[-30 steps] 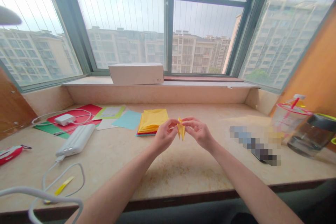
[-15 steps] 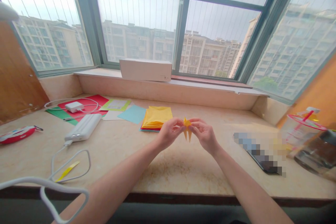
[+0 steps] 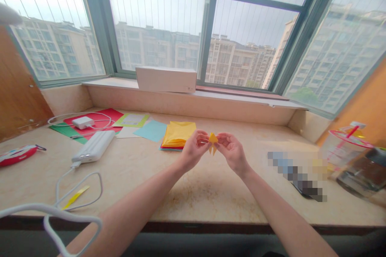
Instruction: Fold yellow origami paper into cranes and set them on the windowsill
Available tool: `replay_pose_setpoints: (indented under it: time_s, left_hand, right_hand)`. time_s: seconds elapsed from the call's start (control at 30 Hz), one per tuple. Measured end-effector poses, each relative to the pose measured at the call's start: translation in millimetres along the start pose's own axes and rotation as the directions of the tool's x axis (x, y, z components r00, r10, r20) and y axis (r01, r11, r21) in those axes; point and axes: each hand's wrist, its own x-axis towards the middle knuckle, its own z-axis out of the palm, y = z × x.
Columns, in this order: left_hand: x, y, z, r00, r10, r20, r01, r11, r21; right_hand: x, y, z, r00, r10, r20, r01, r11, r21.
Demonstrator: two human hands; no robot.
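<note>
A small folded piece of yellow paper (image 3: pixel 212 141) is held in the air above the beige stone desk (image 3: pixel 187 184). My left hand (image 3: pixel 193 151) pinches its left side with fingers curled. From the other side, my right hand (image 3: pixel 231 151) pinches it too. Two pointed tips of the fold hang down between the hands. Just behind my left hand lies a stack of coloured paper sheets (image 3: pixel 178 134) with a yellow sheet on top.
A white power bank (image 3: pixel 94 146) with a looping cable (image 3: pixel 75 186) lies at the left, near a charger (image 3: pixel 83 122) on red and green sheets. A red case (image 3: pixel 16 155) is far left. A phone (image 3: pixel 301 176), a plastic cup (image 3: pixel 342 144) and a glass jar (image 3: pixel 362 172) stand at the right. A white box (image 3: pixel 165 79) sits on the sill.
Both hands have stayed pinched on the yellow fold and lifted it slightly; the fold looks a little more spread at the top. The camera view swung to the left, then settled.
</note>
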Motion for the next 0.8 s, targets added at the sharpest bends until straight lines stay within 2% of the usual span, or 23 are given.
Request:
replay_pose_setpoints:
  time_s: [0.13, 0.23, 0.43, 0.63, 0.8]
  left_hand:
    - [-1, 1, 1.2, 0.999, -0.017, 0.035, 0.017, 1.000, 0.010]
    - [-2, 1, 2.4, 0.999, 0.006, 0.046, -0.007, 1.000, 0.019]
    - [-2, -1, 1.8, 0.997, 0.055, 0.050, -0.063, 0.986, 0.157]
    - [-1, 0, 2.1, 0.998, 0.047, 0.036, -0.050, 0.997, 0.066]
    - [-1, 3, 4.5, 1.000, 0.012, -0.019, -0.012, 0.999, 0.045]
  right_hand:
    - [0, -4, -1, 0.998, 0.003, 0.064, -0.001, 0.999, -0.032]
    - [0, -6, -2, 0.997, -0.028, 0.066, 0.033, 0.997, -0.076]
    - [-2, -11, -3, 0.998, -0.010, 0.065, 0.018, 0.993, -0.118]
    - [-3, -11, -3, 0.999, -0.005, 0.044, 0.010, 0.993, -0.120]
    - [-3, -12, 0, 1.000, -0.013, 0.028, 0.016, 0.992, -0.128]
